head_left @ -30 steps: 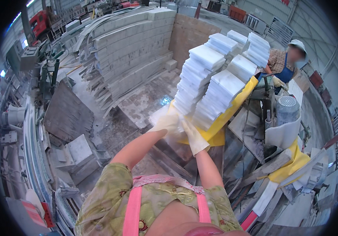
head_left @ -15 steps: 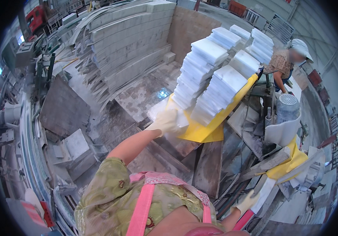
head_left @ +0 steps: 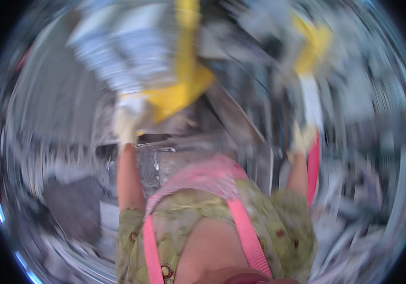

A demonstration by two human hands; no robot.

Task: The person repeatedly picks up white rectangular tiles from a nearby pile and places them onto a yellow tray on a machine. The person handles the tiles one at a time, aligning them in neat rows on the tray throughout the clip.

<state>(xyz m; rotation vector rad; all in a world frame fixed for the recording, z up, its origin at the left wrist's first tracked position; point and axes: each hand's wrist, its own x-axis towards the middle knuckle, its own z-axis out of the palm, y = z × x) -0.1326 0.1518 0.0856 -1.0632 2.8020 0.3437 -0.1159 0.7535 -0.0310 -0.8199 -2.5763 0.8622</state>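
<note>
Motion blurs the whole picture. My left hand (head_left: 126, 124), in a pale glove, reaches forward at the near end of the white stone slabs. It is against a white slab (head_left: 133, 101), but its fingers are too smeared to show whether they grip. Behind it, leaning stacks of white slabs (head_left: 139, 45) rise beside a yellow sheet (head_left: 177, 97). Off to the right is my right hand (head_left: 302, 138), also gloved, with fingers apart. It lies next to a long white strip (head_left: 311, 102) and a pink-red strip (head_left: 313, 170); contact is unclear.
Another yellow sheet (head_left: 314, 45) hangs at the upper right above the white strip. A brown board (head_left: 236, 113) slants between my arms. To the left stands a blurred grey wall of stacked slabs (head_left: 51, 94), with a dark plate (head_left: 73, 206) nearer to me.
The view has swung to the right, so the slab stacks now stand at upper left. The co-worker is no longer distinguishable. My right hand shows higher in the picture, beside the same strips.
</note>
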